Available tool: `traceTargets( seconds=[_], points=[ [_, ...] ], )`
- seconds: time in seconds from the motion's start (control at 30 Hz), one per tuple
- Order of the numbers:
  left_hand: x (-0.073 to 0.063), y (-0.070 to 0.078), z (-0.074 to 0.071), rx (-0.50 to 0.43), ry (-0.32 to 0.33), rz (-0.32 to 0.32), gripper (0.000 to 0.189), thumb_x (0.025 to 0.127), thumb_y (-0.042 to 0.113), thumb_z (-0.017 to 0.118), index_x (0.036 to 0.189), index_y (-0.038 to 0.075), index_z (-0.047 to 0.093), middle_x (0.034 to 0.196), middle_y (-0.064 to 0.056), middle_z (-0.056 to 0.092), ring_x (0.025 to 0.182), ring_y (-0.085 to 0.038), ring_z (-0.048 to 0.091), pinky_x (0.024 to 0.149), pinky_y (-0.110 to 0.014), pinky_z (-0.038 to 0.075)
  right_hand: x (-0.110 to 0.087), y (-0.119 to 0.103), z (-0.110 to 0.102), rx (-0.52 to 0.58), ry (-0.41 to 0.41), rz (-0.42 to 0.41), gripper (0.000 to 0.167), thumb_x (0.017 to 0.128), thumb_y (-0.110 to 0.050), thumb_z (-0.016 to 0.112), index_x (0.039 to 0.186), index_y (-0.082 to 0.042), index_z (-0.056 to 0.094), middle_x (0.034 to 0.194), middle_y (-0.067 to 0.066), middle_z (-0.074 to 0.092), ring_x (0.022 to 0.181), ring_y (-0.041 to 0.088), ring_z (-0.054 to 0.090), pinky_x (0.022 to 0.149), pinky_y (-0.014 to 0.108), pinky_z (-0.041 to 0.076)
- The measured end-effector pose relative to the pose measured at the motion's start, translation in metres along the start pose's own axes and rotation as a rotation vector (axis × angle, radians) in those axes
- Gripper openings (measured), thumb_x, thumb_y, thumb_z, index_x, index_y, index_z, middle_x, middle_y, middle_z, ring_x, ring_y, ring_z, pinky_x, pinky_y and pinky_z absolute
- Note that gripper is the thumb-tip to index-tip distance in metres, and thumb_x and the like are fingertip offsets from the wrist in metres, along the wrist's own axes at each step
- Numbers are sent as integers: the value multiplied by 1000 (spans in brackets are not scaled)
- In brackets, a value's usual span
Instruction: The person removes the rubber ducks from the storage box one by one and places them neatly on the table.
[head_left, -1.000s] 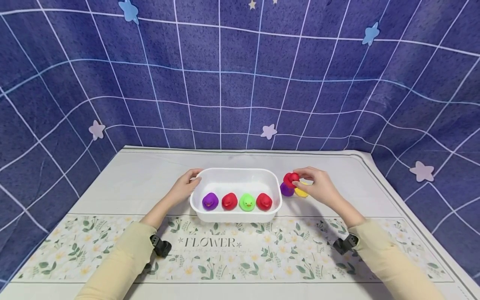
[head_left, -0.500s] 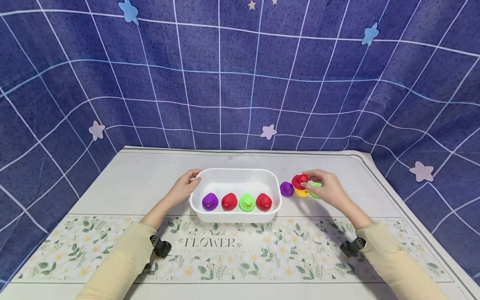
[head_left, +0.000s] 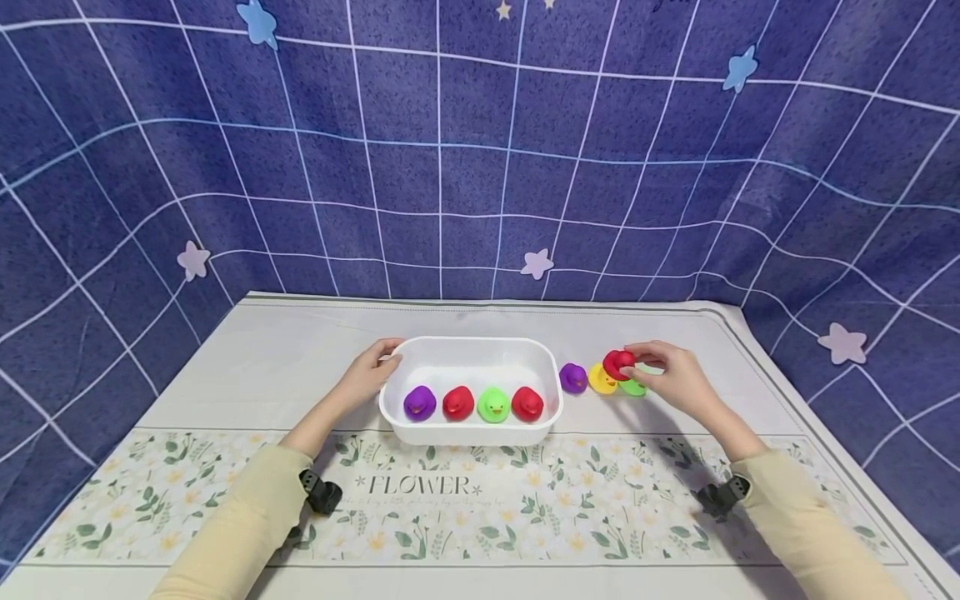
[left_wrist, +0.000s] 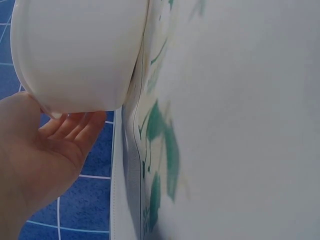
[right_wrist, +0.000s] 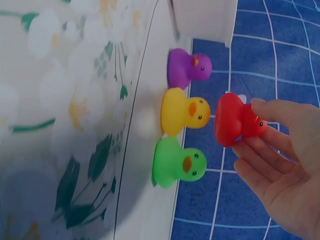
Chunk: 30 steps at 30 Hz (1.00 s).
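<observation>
Right of frame centre, we see a raised red duck [head_left: 618, 365] pinched by the fingers of the right hand [head_left: 675, 379], farther right than before, uncovering the yellow duck [head_left: 600, 380]; at centre, our left hand [head_left: 366, 372] still grips the white tub [head_left: 471, 435].

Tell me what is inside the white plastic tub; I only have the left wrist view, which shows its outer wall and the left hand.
Observer: Along the near side of the tub, left to right, sit four glossy toys: a purple duck, a red duck, a green duck and a second red duck.

Operator: What is the right hand doing?

Observer: The right hand pinches a third red duck.

Operator: Anything else outside the tub?

Observer: Yes, a row beside it: a loose purple duck nearest, then a yellow duck, then a loose green duck.
</observation>
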<state>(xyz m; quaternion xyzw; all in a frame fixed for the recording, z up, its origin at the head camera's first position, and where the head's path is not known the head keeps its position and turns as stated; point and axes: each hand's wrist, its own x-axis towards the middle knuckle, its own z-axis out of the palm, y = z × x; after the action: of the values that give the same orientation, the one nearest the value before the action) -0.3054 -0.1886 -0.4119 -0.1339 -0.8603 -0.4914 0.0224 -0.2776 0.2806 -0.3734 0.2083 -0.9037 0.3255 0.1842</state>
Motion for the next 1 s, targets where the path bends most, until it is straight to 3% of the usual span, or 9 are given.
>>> traceTargets(
  seconds=[0.2, 0.3, 0.4, 0.47, 0.63, 0.87, 1.0],
  points=[
    [0, -2, 0, -11, -2, 3, 41, 99, 15, 45, 135, -4, 41, 129, -29, 50, 114, -42, 54, 92, -44, 52, -3, 8, -7, -36, 6, 6, 33, 77, -5, 75, 108, 5, 66, 101, 20, 69, 90, 33, 66, 80, 39, 54],
    [1, -3, 1, -12, 0, 3, 41, 99, 15, 45, 135, -4, 41, 129, -29, 50, 114, -42, 55, 91, -44, 53, -4, 11, -10, -53, 18, 11, 33, 78, -7, 75, 108, 4, 66, 101, 19, 69, 90, 34, 66, 79, 23, 55],
    [1, -3, 0, -7, 0, 5, 41, 99, 15, 45, 135, -4, 41, 129, -29, 50, 114, -42, 55, 91, -44, 52, -6, 15, -14, -59, 32, 13, 33, 78, -7, 75, 107, 4, 67, 100, 19, 69, 89, 34, 66, 76, 4, 48],
    [1, -2, 0, -7, -4, 1, 42, 99, 16, 45, 136, -4, 40, 130, -29, 49, 115, -42, 54, 93, -44, 52, -7, 17, -16, -55, 36, 14, 32, 77, -6, 75, 106, 5, 66, 99, 19, 69, 89, 35, 66, 75, -2, 43],
    [-3, 6, -1, -3, -15, -8, 43, 100, 15, 44, 137, -5, 38, 132, -29, 48, 117, -42, 53, 94, -45, 50, -10, 23, -21, -60, 50, 18, 32, 78, -4, 74, 106, 6, 66, 96, 20, 69, 88, 36, 65, 75, 1, 46],
    [-15, 37, -4, -18, -24, -13, 42, 99, 9, 43, 135, -11, 37, 130, -34, 47, 115, -47, 52, 94, -50, 49, -13, 30, -27, -79, 64, 33, 30, 78, -3, 73, 105, 6, 66, 95, 20, 70, 86, 33, 65, 75, 12, 53],
    [-14, 33, -3, -13, -20, -12, 42, 99, 10, 43, 136, -11, 37, 130, -34, 47, 115, -46, 52, 94, -50, 50, -15, 34, -29, -72, 66, 40, 30, 77, -3, 74, 105, 7, 66, 94, 21, 69, 85, 33, 66, 75, 18, 55]
  ],
)
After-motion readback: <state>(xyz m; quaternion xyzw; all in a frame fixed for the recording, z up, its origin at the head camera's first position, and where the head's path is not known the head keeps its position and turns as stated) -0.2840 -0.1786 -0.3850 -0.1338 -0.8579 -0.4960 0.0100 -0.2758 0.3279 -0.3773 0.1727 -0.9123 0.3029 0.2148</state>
